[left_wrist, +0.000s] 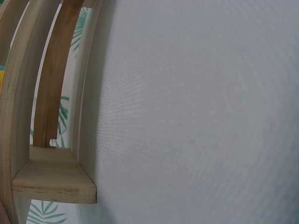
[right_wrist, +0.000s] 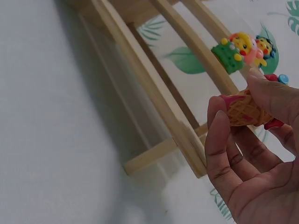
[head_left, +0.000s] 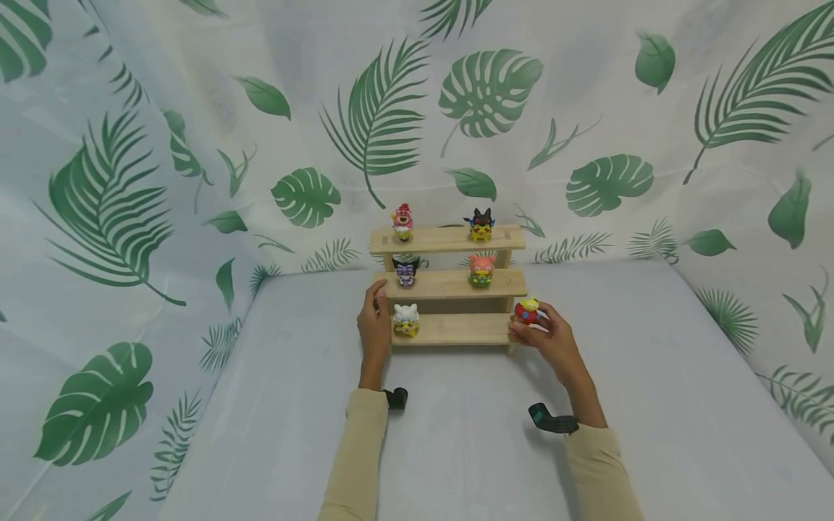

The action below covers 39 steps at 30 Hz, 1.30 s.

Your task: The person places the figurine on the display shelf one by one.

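Observation:
A three-tier wooden display shelf [head_left: 456, 329] stands on the white table. At its left end my left hand [head_left: 373, 325] grips the edge by the middle tier; in the left wrist view the shelf's end [left_wrist: 51, 179] shows, with the fingers mostly out of frame. Beside the right end of the lowest tier, my right hand [head_left: 550, 340] pinches a small red-and-yellow figurine [head_left: 526, 312] between thumb and fingers. The right wrist view shows the figurine's waffle-patterned base [right_wrist: 245, 109]. A white-hooded figurine [head_left: 406, 320] sits at the left of the lowest tier.
On the middle tier are a black-and-purple figurine [head_left: 405, 272] and a pink-and-green one [head_left: 481, 271]. The top tier bears a pink-hatted figurine [head_left: 402, 223] and a black-eared yellow one [head_left: 482, 226]. Behind hangs a leaf-print cloth [head_left: 404, 22].

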Available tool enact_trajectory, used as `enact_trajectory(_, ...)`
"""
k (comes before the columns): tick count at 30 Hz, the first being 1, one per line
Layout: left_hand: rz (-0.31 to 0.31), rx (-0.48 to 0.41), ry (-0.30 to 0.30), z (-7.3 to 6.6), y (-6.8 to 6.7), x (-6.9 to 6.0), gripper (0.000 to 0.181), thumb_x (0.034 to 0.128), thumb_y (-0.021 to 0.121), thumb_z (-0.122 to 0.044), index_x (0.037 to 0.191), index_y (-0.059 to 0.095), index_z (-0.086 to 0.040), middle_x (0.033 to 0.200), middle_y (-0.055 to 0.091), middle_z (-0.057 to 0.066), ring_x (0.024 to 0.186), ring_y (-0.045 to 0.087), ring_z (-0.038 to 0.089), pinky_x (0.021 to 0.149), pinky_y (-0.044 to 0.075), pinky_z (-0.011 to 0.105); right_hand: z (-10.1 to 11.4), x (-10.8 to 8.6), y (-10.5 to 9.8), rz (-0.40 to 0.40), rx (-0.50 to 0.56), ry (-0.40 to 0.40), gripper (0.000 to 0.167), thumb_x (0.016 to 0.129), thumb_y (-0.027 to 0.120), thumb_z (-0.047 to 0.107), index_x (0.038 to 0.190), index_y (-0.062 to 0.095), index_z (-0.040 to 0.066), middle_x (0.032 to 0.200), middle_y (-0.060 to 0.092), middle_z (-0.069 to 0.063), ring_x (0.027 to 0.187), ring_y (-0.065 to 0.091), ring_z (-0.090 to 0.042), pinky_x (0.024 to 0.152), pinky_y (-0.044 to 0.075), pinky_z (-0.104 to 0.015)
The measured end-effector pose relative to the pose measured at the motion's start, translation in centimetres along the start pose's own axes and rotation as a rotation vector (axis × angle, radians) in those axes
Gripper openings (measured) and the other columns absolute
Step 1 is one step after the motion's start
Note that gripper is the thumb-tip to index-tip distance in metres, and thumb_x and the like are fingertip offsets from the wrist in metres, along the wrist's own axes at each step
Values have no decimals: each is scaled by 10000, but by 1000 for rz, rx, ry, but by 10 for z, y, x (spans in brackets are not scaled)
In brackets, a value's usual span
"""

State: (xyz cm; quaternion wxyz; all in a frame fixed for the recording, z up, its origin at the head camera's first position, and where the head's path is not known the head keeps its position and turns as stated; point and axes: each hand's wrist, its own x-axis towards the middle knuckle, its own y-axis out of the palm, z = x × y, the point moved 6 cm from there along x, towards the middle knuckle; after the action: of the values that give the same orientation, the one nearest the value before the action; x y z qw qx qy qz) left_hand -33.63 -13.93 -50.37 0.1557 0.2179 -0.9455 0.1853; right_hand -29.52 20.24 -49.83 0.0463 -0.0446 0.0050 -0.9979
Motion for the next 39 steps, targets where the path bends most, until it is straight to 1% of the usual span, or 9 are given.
enact_trajectory(3,-2,0,6,-1,1,0,336,1062,399,-343,1318,583,-225,1181,681,97,1082,642,239,884,514,460,0,2,5,3,-15,-8,463,912,693,113,1308,458,63,1027,659,30,845,728,-103,741,577,-268)
enact_trajectory(5,-6,-3,6,-1,1,0,334,1062,403,-341,1315,587,-224,1184,682,99,1096,640,246,893,512,469,1,3,8,-6,-61,-19,470,913,695,128,1309,459,38,1036,655,21,843,722,-82,732,577,-252)
enact_trajectory(10,-11,-1,6,0,1,1,338,1061,397,-360,1311,587,-237,1162,685,92,1065,644,242,877,512,467,4,5,17,-28,-218,-85,494,910,706,173,1315,483,0,1125,684,-175,858,679,1,732,550,-172)
enact_trajectory(12,-7,1,7,0,1,2,341,1061,392,-365,1314,585,-243,1211,676,79,1104,639,235,899,513,461,6,6,22,-36,-294,-111,491,904,714,194,1307,502,10,1149,684,-223,870,659,22,745,528,-143)
enact_trajectory(17,11,0,-23,1,3,2,349,1062,383,-381,1321,581,-257,1329,629,33,1207,601,214,970,497,446,5,7,34,-65,-443,-129,484,878,744,212,1280,536,40,1133,705,-187,924,646,-52,772,490,-127)
enact_trajectory(20,14,7,-33,2,4,2,355,1061,380,-389,1323,579,-256,1344,619,21,1217,596,209,981,492,440,4,7,39,-67,-474,-145,485,869,752,195,1274,539,35,1128,707,-181,948,641,-92,774,490,-131)
enact_trajectory(24,6,7,-17,1,3,2,348,1063,386,-369,1319,582,-238,1342,620,34,1208,601,224,972,496,446,5,8,46,-60,-483,-177,485,863,758,178,1271,541,31,1129,700,-189,972,652,-170,761,493,-143)
enact_trajectory(27,3,-4,-10,0,3,2,344,1063,389,-361,1316,583,-234,1270,655,61,1148,625,231,947,503,450,7,8,49,-67,-498,-194,488,855,766,169,1270,546,40,1112,695,-187,969,648,-251,737,490,-167)
enact_trajectory(39,-12,-28,11,-4,-1,0,332,1061,408,-334,1308,595,-216,1098,687,106,974,637,253,863,509,471,4,9,57,-115,-589,-241,456,822,798,178,1208,592,50,1049,702,-166,894,659,-251,691,497,-201)
